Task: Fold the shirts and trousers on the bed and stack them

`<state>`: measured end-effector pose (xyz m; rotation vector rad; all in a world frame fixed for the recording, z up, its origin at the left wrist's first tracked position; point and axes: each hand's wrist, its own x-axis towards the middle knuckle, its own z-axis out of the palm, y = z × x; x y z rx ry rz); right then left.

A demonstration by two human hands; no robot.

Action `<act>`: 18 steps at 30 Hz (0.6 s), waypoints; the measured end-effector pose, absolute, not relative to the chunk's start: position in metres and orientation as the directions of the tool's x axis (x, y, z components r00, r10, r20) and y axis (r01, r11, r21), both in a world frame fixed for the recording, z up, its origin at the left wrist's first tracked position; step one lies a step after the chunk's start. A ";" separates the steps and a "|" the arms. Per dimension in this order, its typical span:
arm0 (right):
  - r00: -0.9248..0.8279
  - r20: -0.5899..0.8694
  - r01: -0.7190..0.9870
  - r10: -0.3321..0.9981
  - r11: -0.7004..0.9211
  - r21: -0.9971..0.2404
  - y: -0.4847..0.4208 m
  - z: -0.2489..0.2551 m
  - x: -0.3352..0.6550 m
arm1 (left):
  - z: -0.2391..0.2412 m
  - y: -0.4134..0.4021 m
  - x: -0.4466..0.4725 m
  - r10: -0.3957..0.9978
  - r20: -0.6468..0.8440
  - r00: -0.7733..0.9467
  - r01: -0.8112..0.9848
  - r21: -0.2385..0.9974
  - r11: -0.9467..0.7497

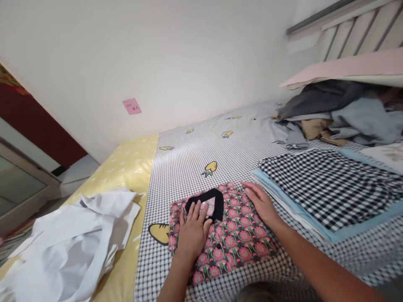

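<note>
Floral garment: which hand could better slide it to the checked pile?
Probably the right hand: it rests on the floral garment beside the checked pile; the left hand lies farther away.

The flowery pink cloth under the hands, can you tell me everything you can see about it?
The flowery cloth looks like a thin garment, folded into a rough rectangle and lying flat on the checked bedsheet. It has pink flowers on a dark green ground. A black V-shaped neckline faces up near its far edge, with a pale label inside. The left hand lies flat on it by the neckline; the right hand rests at its far right corner.
</note>
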<state>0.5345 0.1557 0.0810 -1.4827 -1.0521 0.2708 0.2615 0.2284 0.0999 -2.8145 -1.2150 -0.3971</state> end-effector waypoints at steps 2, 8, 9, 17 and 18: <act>0.579 0.393 0.414 0.714 0.158 -0.897 0.156 0.078 0.536 | 0.092 0.229 0.261 0.717 0.276 0.640 0.732 0.064 -0.678; 0.627 0.294 0.351 0.721 0.074 -0.933 0.153 0.090 0.539 | 0.090 0.227 0.264 0.729 0.302 0.614 0.740 0.101 -0.665; 0.644 0.319 0.435 0.696 0.011 -0.900 0.151 0.100 0.534 | 0.091 0.227 0.265 0.732 0.303 0.610 0.742 0.107 -0.662; 0.155 0.454 0.951 0.877 -0.008 -0.309 0.135 0.107 0.450 | 0.099 0.220 0.266 0.762 0.220 0.609 0.755 0.134 -0.642; 0.127 0.426 0.961 0.896 -0.005 -0.277 0.136 0.095 0.446 | 0.100 0.220 0.266 0.762 0.216 0.611 0.753 0.138 -0.643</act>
